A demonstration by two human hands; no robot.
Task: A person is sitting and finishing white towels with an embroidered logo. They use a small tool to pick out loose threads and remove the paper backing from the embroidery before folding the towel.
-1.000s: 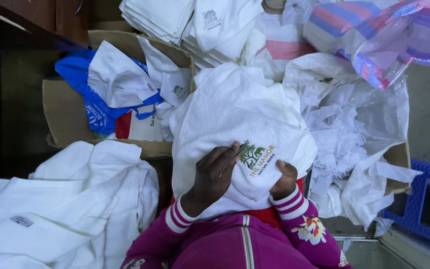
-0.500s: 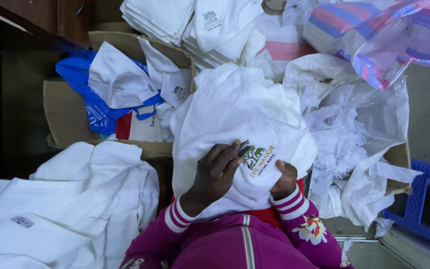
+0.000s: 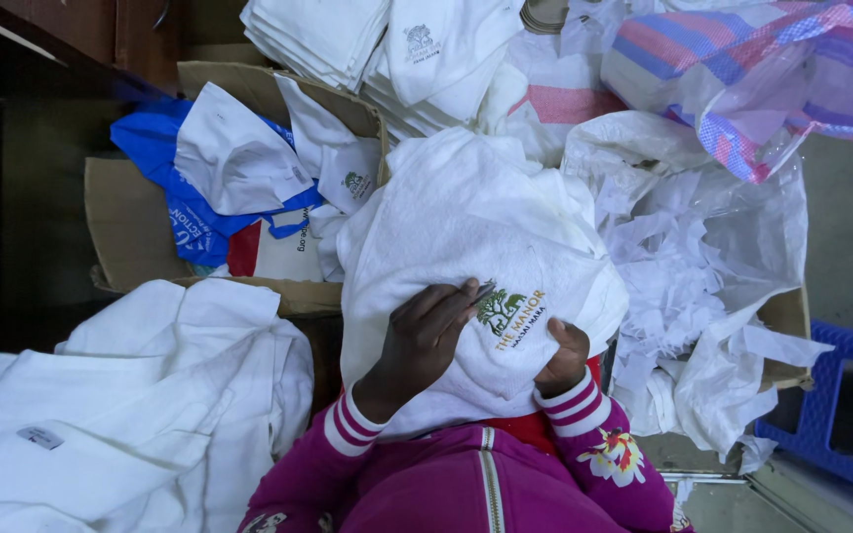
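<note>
Comparing with the view a second ago, I find almost nothing moved: the left hand [image 3: 425,341] still lies on the towel [image 3: 466,257], fingers pinching a small dark tool [image 3: 483,291] (kind unclear) at the edge of the embroidered logo [image 3: 513,314]. The right hand [image 3: 563,357] stays curled, gripping the cloth just right of it. I judge the work at the stitching ongoing. The towel is draped over the lap, against a cardboard box [image 3: 135,227] of white cloths. Folded stacks [image 3: 348,39] sit at the top, paper scraps [image 3: 683,276] right, loose linen [image 3: 130,405] left, a blue stool [image 3: 841,395] far right.
</note>
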